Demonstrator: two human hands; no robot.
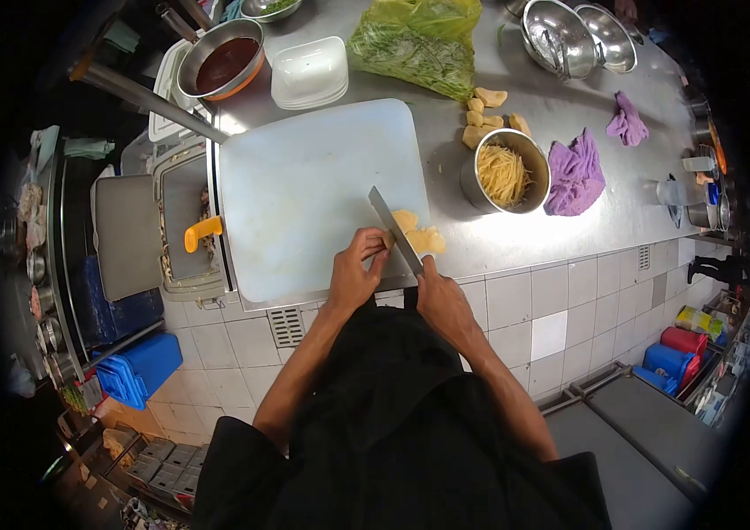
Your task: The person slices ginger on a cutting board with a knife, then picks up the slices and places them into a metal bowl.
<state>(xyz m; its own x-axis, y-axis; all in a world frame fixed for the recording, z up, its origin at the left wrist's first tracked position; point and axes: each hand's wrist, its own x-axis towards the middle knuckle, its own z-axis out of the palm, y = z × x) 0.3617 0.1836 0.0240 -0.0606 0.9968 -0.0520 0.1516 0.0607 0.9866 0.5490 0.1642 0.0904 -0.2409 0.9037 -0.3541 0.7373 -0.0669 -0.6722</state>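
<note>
My right hand [442,299] grips a kitchen knife [395,228] by its handle, with the blade slanting up and left across the white cutting board [317,177]. Just left of the blade, my left hand [360,268] has curled fingers pressed on a piece of ginger, mostly hidden by the fingertips. Thin pale yellow ginger slices [429,239] lie on the blade's right side, near the board's right edge. A steel pot [472,187] to the right holds pale yellow shredded strips [504,173]. Several peeled ginger chunks [478,134] rest behind the pot.
Purple cloths [576,175] lie right of the pot. A yellow-green bag of greens [414,44], stacked white dishes [309,74] and a pan of dark red sauce [226,67] stand behind the board. Steel bowls [559,40] sit back right. An orange handle [203,234] sticks up at the left.
</note>
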